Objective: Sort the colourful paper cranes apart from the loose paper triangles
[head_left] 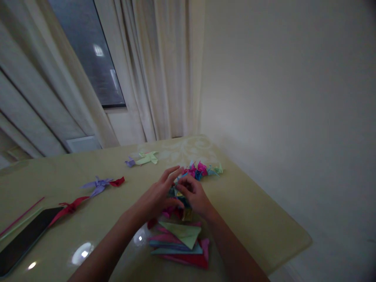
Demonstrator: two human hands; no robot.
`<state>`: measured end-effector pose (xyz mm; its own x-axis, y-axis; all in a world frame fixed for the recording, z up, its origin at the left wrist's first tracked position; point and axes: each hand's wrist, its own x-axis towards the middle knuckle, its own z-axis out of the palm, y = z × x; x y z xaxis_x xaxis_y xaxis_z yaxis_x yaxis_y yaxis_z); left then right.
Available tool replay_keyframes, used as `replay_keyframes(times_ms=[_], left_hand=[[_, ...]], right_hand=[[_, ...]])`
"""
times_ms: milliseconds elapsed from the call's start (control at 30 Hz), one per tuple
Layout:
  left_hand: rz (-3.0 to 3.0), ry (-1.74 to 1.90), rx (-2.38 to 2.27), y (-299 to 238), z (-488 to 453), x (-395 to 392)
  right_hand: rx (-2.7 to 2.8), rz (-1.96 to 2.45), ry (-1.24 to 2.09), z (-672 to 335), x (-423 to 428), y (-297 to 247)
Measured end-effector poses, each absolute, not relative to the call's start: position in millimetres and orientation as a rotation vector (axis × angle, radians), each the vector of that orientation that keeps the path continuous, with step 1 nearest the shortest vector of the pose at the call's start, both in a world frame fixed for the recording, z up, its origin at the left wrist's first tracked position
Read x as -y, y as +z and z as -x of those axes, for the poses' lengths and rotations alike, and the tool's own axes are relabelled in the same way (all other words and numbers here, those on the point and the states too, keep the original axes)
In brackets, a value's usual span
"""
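Both my hands meet over the middle of a glossy yellow-green table [249,211]. My left hand [158,194] has its fingers stretched forward and touches a small folded blue and yellow paper piece [178,192]. My right hand [195,196] is curled, with its fingertips pinching that same piece. Just below my wrists lies a stack of folded coloured papers [182,244], with a light green triangle on top. Beyond my hands sits a cluster of small pink, blue and green origami figures [202,169].
A light green and purple origami shape [143,158] lies farther back. A purple origami with a red piece [101,184] and a red paper strip [69,207] lie to the left. A dark tablet [23,241] rests at the left edge. Curtains, window and wall stand behind.
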<state>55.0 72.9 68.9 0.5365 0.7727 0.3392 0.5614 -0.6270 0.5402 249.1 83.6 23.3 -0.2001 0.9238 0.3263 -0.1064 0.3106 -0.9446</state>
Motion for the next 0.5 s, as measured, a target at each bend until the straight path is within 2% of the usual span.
replay_keyframes(times_ms=[133, 200, 333, 500], left_hand=[[-2.316, 0.971, -1.388, 61, -28, -103], [-2.273, 0.972, -1.814, 53, -3, -116], [-1.930, 0.703, -2.652, 35, 70, -124], [-1.546, 0.512, -2.835, 15, 160, -125]], right_hand=[[1.398, 0.911, 1.003, -262, -92, 22], [1.443, 0.967, 0.955, -265, -93, 20], [1.469, 1.077, 0.893, -262, -91, 16], [1.454, 1.088, 0.876, -250, -88, 13]])
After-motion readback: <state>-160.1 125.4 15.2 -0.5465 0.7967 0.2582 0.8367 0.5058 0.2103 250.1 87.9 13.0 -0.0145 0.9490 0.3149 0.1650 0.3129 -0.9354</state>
